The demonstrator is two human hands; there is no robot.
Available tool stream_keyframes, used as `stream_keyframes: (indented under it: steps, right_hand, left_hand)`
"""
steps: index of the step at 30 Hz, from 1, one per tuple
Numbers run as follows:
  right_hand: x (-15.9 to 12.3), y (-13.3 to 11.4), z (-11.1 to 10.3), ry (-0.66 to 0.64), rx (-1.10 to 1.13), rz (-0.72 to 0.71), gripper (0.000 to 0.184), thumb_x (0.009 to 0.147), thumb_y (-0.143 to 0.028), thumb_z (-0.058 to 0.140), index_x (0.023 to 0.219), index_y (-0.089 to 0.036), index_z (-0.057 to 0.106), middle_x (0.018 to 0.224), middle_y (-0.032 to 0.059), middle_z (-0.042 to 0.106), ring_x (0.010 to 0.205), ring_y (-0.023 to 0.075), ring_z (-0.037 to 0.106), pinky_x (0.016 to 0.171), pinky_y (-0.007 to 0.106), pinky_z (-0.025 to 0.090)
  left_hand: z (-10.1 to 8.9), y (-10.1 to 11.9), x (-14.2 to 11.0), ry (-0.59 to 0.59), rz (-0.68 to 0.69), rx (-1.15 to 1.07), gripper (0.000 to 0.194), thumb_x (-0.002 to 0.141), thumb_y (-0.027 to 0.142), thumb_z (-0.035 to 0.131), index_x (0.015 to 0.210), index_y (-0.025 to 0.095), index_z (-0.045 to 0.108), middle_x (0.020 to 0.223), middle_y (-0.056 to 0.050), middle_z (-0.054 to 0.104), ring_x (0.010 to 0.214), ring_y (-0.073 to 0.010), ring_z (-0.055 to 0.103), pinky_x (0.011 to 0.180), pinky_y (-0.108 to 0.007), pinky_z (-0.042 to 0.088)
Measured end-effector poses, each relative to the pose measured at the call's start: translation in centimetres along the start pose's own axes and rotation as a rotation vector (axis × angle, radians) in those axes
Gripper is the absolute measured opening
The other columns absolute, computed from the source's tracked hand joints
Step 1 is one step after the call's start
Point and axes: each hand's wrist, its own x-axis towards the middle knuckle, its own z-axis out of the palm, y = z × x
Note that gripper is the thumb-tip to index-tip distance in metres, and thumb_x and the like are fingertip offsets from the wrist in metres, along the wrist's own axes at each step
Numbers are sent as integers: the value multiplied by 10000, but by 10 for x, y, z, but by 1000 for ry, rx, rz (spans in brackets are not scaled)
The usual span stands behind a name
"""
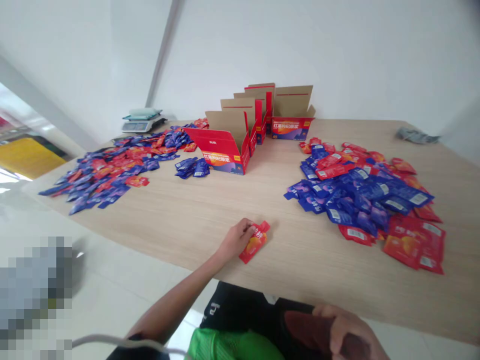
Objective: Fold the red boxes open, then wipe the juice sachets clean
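Note:
My left hand [237, 238] rests on the wooden table [210, 215] near its front edge, fingers curled onto a small stack of red sachets [256, 242]. My right hand [347, 332] is low, below the table edge, fingers bent over a dark brownish thing on my lap that I cannot make out. A heap of blue and red sachets [369, 197] lies to the right. Another wide spread of blue and red sachets [112, 167] covers the left side. Open red cartons [225, 150] stand in a row at the middle back.
A small blue sachet pile [193, 167] lies beside the nearest carton. A weighing scale [143, 120] sits at the far left corner. A grey cloth [414, 134] lies at the far right. White walls stand behind; pale floor lies to the left.

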Motion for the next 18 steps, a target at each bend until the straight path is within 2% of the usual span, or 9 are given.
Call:
stream_keyframes:
  steps: [3,6,10,14,18]
  right_hand:
    - [1,6,5,23,-25,32,172,805,-439,810,819,-282,743,1158,111,737,1076,322,703,888,417,561]
    - [5,6,15,148,-27,87,222,757,-451,845,778,-263,728,1170,113,735,1075,332,700,916,431,551]
    - [13,-5,29,326,44,132,293,723,-498,862,728,-252,703,1120,112,741,1064,339,704,924,439,538]
    - [20,-13,35,372,185,137,314,733,-509,855,738,-251,678,1081,95,742,1006,312,716,839,405,555]
    - [24,-16,35,415,148,147,335,731,-508,866,754,-236,673,1031,80,738,930,266,713,816,366,556]
  left_hand:
    - [3,-11,1,18,-26,21,148,1013,307,521,1008,198,621,896,-27,726,799,-177,685,722,-275,515]
    - [5,-15,1,23,-41,63,57,978,250,570,1016,210,586,867,-14,708,758,-173,678,698,-266,509]
    - [9,-14,1,26,-22,151,157,990,199,560,1145,216,547,886,-13,690,804,-189,685,727,-276,519]
    - [12,-8,0,-17,41,256,166,1050,249,532,1208,224,576,996,-47,690,891,-214,691,833,-325,547]
    - [10,-3,-12,-50,112,348,179,1068,289,534,1158,235,680,1117,-92,657,1028,-258,660,948,-403,554]
